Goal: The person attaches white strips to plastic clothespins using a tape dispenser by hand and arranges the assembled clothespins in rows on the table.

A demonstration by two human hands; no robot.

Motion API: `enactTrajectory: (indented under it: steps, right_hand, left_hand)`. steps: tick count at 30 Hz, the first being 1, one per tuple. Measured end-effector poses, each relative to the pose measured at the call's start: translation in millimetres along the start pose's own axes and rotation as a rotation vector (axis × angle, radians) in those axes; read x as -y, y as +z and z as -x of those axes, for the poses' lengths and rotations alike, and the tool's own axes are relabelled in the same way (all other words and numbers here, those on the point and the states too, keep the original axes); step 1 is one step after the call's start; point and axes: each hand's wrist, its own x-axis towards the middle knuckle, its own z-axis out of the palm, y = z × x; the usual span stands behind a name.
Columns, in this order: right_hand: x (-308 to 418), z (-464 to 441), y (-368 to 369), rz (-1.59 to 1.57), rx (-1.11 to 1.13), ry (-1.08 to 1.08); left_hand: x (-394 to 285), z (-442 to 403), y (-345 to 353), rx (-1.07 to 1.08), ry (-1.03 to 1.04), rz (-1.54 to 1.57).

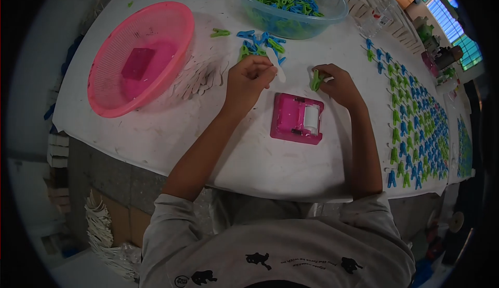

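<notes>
My left hand (248, 82) is closed in a pinch on a small flat white piece (275, 64) with rounded ends, raised above the table. To its right, my right hand (338, 84) grips a green clothespin (316, 79) between thumb and fingers. Below and between the hands sits a pink box-like device (287, 117) with a white roller (311, 118) on its right side. Just beyond my left hand lies a small pile of blue and green clothespins (260, 43), partly hidden by the hand.
A pink basket (179, 18) stands tilted at left, beside a spread of pale flat pieces (200, 79). A clear tub (332, 18) of clothespins stands at the back. Rows of clothespins (410, 127) cover the table's right side. One green clothespin (220, 32) lies apart.
</notes>
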Motion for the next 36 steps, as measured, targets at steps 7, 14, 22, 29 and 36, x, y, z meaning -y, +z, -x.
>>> enactTrajectory:
  steps: [7, 14, 22, 29, 36]
  right_hand:
    - [6, 46, 3, -0.278, -0.126, 0.132]
    - [19, 47, -10, -0.524, -0.183, 0.229]
    - [63, 51, -11, -0.842, -0.423, 0.143]
    - [64, 56, -13, -0.869, -0.341, 0.179]
    - [75, 58, -8, -0.839, -0.340, 0.025]
  left_hand:
    - [-2, 7, 11, 0.014, 0.027, 0.017]
    - [-5, 10, 8, 0.092, 0.093, 0.003]
    - [0, 13, 11, 0.113, 0.106, -0.026]
    - [-1, 14, 14, 0.118, 0.100, -0.042]
    - [-2, 14, 13, 0.138, 0.111, -0.063]
